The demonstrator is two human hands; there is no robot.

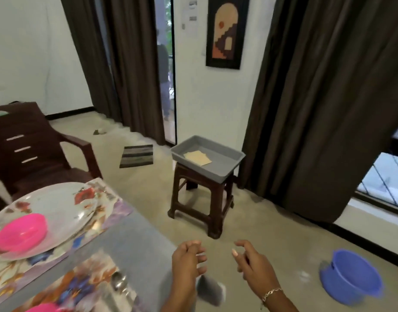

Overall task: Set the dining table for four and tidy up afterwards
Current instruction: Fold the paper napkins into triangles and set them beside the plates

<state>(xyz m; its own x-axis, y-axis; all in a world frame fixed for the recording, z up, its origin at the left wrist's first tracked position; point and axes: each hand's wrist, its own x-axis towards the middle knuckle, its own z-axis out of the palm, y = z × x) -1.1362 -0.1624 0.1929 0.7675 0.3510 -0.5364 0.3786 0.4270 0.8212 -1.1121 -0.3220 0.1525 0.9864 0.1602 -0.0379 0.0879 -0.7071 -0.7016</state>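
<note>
Floor (148, 194) separates table edge (148, 230), stool (216, 210); left hand (188, 264), right hand (252, 266) loosely curled, empty.

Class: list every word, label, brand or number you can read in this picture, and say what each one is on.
No text is readable.
White wall notices by the doorway: dark marks, too blurred to read.
Framed picture: shapes only, no words.
Floral placemat: pattern only.

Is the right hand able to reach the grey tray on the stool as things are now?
Probably yes, with a step forward. The right hand holds nothing, and only bare floor lies between it and the grey tray on the stool.
</note>
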